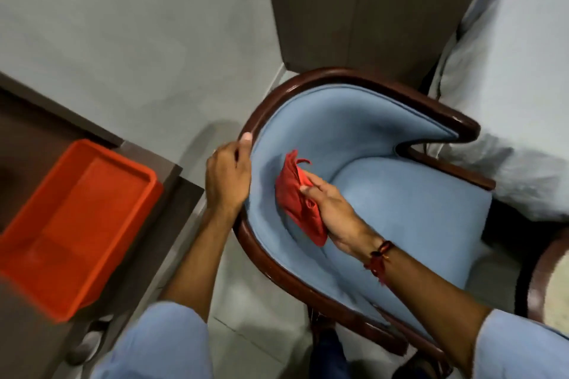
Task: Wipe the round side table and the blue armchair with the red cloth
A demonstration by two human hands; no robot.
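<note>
Two hands are on the blue armchair [400,206], seen from above. The right hand [335,212] has the red cloth [295,203] pinned flat against the inside of the padded backrest, fingers stretched out over the crumpled fabric and pressing it to the upholstery, just left of the seat cushion. A dark red thread band [380,257] sits on that wrist. The left hand [228,175] is over on the chair's left side, fingers curled and closed around the dark wooden rim [354,75], thumb up on top of the glossy frame. Both forearms come in from the near edge, out of light blue sleeves [160,344].

Off to the left, an orange tray [70,224] rests on a dark brown counter [172,203]. Far behind the chair stands a dark cabinet [354,9], and to the right a bed in a pale sheet [517,71] runs alongside the armrest. At the near right edge a curved dark wooden rim with a pale top shows, the round side table [554,289], only partly in frame. Pale floor tiles [252,301] show between the chair and the counter.
</note>
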